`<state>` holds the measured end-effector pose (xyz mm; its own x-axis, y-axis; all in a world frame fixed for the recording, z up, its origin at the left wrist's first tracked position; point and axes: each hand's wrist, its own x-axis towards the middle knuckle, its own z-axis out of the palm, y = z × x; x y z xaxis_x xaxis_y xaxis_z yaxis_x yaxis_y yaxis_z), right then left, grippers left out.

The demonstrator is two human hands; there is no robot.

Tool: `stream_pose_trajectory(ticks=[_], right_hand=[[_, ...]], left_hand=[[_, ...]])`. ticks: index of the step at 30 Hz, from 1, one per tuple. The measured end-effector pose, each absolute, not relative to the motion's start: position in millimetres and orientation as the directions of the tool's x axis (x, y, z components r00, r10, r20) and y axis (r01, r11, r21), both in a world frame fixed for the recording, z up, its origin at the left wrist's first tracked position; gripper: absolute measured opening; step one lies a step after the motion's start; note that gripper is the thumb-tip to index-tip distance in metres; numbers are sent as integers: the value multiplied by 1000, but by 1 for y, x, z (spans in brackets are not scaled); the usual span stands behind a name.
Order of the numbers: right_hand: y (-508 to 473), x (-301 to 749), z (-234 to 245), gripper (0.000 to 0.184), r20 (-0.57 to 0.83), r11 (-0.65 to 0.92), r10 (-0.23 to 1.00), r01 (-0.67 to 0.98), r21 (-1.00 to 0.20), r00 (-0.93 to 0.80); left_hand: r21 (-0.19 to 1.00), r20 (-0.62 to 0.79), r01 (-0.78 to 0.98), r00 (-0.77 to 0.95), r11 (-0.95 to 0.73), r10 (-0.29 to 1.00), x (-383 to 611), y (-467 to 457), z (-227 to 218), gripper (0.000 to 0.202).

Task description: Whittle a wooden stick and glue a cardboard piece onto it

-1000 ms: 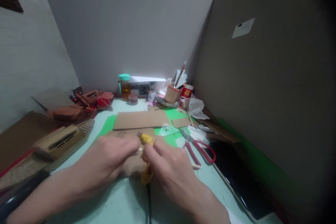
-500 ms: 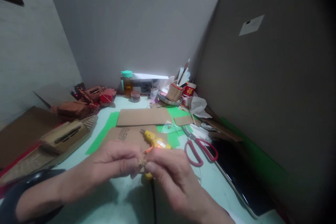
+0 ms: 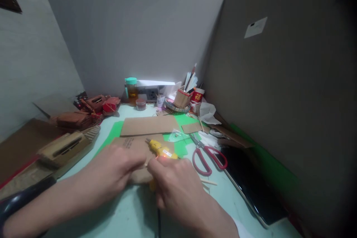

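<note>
My left hand (image 3: 111,174) and my right hand (image 3: 174,186) meet fingertip to fingertip low over the desk, both pinched on a tiny piece I cannot make out. Just behind the fingertips lies a yellow glue gun (image 3: 161,150) on its side, its nozzle pointing away to the left and a small red light glowing on it. Its black cord (image 3: 158,223) runs back toward me under my right wrist. Both hands hover over a brown cardboard sheet (image 3: 131,143) lying on green paper (image 3: 114,132).
Red-handled scissors (image 3: 208,156) lie right of the hands. A larger cardboard strip (image 3: 149,124) lies behind. Far back stand a teal-capped jar (image 3: 131,91), a brush cup (image 3: 182,98) and a red cup (image 3: 197,97). Cardboard models (image 3: 64,148) sit left. A tall cardboard panel (image 3: 279,81) walls the right.
My hands dropped from a raised position back down toward the cardboard, fingertips still pinched together. The view shifted slightly left and down.
</note>
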<state>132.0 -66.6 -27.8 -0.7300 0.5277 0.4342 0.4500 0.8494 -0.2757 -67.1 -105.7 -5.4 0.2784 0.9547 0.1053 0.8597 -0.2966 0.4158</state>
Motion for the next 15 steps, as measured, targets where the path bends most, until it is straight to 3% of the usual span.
stream_pose_trajectory(ticks=[3, 5, 7, 9, 11, 13, 15], right_hand=[[-65, 132, -30, 28, 454, 840, 542, 475, -261, -708], [-63, 134, -27, 21, 479, 805, 592, 502, -316, -648], [-60, 136, -22, 14, 499, 761, 648, 510, -401, -575], [-58, 137, -16, 24, 478, 690, 716, 417, -591, -508], [-57, 138, -11, 24, 406, 551, 781, 216, -806, -474], [-57, 139, -7, 17, 331, 379, 817, 8, -925, -473], [-57, 140, -5, 14, 307, 288, 814, -116, -951, -494]], left_hand=[[276, 198, 935, 171, -223, 965, -64, -107, -11, 16], [250, 239, 945, 153, -213, 959, -61, -107, -8, 16], [367, 207, 896, 182, -249, 961, -59, -106, 1, 21], [648, 81, 728, 228, -225, 970, -56, -104, 12, 26], [900, -83, 432, 308, -62, 948, -53, -103, 18, 24], [979, -165, 175, 409, 100, 897, -49, -101, 17, 24], [985, -166, 34, 447, 169, 879, -45, -99, 13, 26]])
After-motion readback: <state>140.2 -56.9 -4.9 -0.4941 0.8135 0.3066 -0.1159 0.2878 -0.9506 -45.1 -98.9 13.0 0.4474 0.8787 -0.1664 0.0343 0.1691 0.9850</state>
